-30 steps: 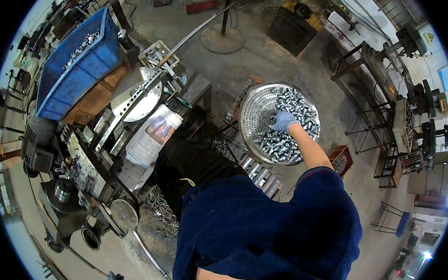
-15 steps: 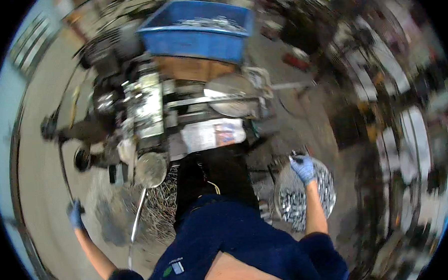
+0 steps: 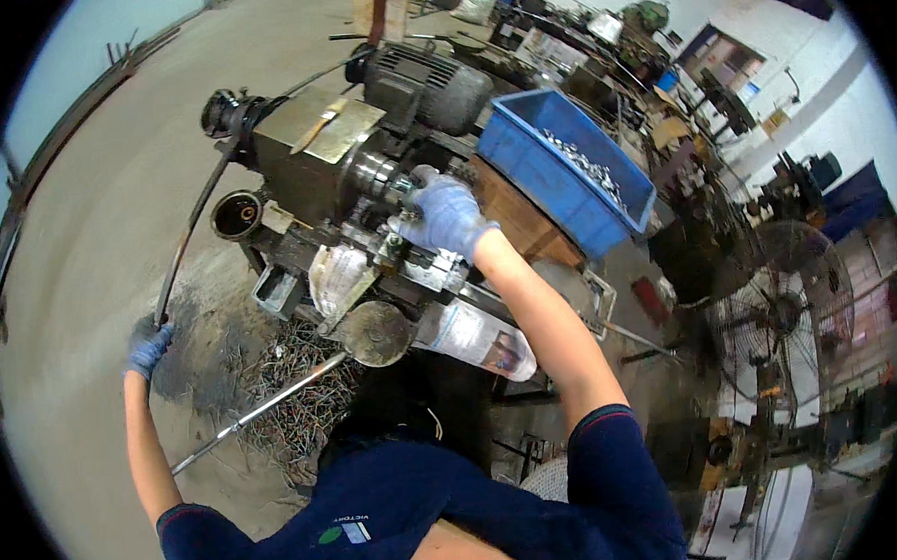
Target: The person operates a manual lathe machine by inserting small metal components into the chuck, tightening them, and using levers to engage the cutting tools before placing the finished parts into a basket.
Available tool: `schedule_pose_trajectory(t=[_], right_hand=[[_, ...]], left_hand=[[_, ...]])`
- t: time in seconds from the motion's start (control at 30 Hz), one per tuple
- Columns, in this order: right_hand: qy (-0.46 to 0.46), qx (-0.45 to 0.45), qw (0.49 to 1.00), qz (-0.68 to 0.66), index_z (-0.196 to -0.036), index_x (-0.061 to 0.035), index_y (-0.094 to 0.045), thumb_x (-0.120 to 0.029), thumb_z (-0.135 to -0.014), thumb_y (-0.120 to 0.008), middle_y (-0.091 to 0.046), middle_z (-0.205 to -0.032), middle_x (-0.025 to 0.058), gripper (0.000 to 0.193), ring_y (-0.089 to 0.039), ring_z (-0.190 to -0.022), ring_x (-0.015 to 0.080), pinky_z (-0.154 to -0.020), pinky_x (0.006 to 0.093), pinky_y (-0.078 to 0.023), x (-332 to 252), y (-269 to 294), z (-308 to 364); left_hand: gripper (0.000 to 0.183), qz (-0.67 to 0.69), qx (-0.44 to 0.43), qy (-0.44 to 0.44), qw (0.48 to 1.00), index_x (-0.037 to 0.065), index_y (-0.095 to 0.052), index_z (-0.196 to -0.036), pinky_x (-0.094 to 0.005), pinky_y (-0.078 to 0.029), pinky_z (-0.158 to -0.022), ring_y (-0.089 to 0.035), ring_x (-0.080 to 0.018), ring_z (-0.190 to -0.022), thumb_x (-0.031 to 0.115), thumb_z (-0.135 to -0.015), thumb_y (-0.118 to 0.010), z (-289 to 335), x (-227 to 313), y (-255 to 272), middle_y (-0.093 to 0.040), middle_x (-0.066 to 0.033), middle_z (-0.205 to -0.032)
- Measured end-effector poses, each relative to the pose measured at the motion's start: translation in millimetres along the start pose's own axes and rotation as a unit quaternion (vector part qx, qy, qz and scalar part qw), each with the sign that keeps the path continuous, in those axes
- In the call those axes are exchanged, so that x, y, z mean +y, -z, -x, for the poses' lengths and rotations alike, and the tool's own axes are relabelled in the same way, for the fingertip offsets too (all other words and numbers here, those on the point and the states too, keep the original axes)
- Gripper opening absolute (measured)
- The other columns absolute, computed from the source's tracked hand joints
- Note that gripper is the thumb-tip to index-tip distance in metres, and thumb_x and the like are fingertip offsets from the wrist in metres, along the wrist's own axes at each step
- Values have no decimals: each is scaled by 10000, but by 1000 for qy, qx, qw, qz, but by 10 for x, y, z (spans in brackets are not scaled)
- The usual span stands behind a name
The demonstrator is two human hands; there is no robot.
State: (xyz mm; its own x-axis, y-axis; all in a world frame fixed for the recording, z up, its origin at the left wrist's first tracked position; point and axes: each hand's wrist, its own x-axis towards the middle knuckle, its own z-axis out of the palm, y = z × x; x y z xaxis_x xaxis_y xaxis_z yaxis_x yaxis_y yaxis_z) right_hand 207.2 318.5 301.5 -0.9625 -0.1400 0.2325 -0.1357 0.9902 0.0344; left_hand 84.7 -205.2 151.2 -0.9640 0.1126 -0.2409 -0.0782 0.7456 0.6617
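My left hand (image 3: 149, 345), in a blue glove with dark fingertips, is closed round the lower end of a long metal lever (image 3: 197, 213). That lever runs up to the back of a small lathe (image 3: 308, 146). At the lathe's shiny chuck (image 3: 372, 173), my right hand (image 3: 444, 215), gloved too, has its fingers bent round a small metal part, mostly hidden by the glove. Below that hand is the tool slide (image 3: 436, 271). A wooden-handled brush (image 3: 320, 123) lies on the headstock cover.
A blue crate (image 3: 564, 175) of small metal parts stands on a wooden box behind the lathe. Metal shavings (image 3: 293, 397) are heaped on the floor beneath. A rod (image 3: 264, 408) with a round plate sticks out near me. A caged fan (image 3: 780, 316) stands to the right.
My right hand has moved from above the tub of metal parts at the right to the lathe chuck. My left hand stays on the lever. The view has turned leftward and steadied.
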Motion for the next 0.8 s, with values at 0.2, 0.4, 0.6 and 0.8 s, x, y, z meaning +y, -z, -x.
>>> schedule_pose_trajectory(t=[0.2,0.4,0.6,0.8], right_hand=[[-25,-226,971,73,-929,-13,-681,-575,-741,-561,-640,-961,214,605,-623,-880,342,-800,417,-487,-94,-429,-739],[-34,-43,998,24,-960,-13,-652,-482,-678,-674,-583,-1051,229,548,-558,-986,378,-868,428,-450,17,-628,-594],[-40,-91,994,36,-889,-35,-691,-475,-696,-660,-522,-1150,206,481,-494,-1060,369,-927,424,-404,-23,-693,-623],[-65,-78,993,53,-823,-12,-696,-478,-669,-699,-543,-1162,223,491,-549,-1014,360,-912,402,-427,45,-803,-673]], left_hand=[[499,-155,117,-67,979,9,-581,-1116,-396,-472,-774,-619,-273,-881,386,-791,-616,381,-330,62,-639,-187,-966],[540,-196,36,-25,980,31,-595,-1071,-443,-440,-848,-561,-377,-1010,480,-772,-570,308,60,115,-582,-236,-1087],[431,-206,65,-30,976,27,-618,-908,-464,-456,-767,-587,-379,-879,429,-761,-572,380,57,78,-619,-218,-917],[384,-223,65,-18,972,40,-636,-871,-456,-470,-739,-596,-372,-842,404,-763,-580,303,56,74,-625,-209,-893]])
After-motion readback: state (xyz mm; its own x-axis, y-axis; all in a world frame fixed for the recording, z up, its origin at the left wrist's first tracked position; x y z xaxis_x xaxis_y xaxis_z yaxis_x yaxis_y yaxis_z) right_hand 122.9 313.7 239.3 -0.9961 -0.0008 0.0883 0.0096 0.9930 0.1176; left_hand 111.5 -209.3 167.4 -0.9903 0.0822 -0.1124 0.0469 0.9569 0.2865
